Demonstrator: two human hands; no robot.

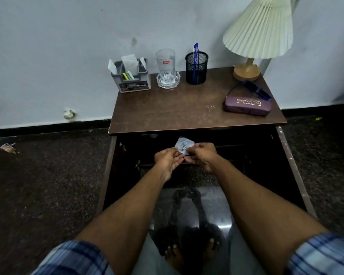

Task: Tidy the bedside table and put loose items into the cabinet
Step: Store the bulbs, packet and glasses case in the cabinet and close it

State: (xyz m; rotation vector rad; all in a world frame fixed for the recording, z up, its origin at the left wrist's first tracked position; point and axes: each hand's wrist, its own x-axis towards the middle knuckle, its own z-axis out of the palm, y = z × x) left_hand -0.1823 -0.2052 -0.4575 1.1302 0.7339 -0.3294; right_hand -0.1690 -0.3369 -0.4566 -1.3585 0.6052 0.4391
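Note:
A small clear plastic packet (182, 144) with something shiny inside is held between both hands in front of the open cabinet (222, 147). My left hand (168, 158) pinches its left edge and my right hand (202, 154) pinches its right edge. The brown bedside table (179, 110) stands above the dark cabinet opening. On the table top lie a purple spectacle case (247, 106) and blue glasses (256, 90) at the right. The inside of the cabinet is too dark to make out.
Along the table's back edge stand a grey organiser (132, 78) with papers, a glass (166, 64) on a glass dish, a black mesh pen holder (196, 68) and a lamp (252, 40). Both cabinet doors (292, 165) stand open. Scraps lie on the dark floor at left.

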